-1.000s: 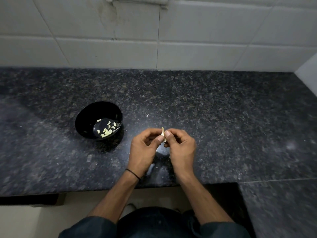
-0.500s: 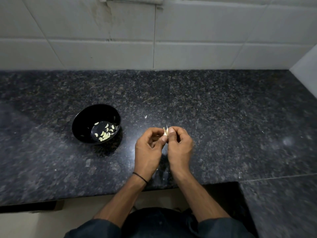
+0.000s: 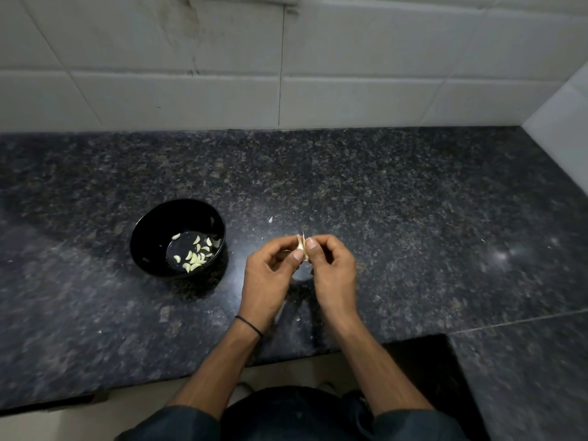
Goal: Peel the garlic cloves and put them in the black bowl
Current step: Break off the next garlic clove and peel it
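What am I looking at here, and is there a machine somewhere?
No machine: these are a person's two bare hands, seen by a camera worn on the head, looking forward and down. The left hand and right hand meet above a dark speckled counter and pinch one garlic clove between their fingertips, papery skin sticking up. To their left stands a black bowl with peeled cloves in its bottom. A small pale scrap lies on the counter near the hands. White wall tiles rise behind.
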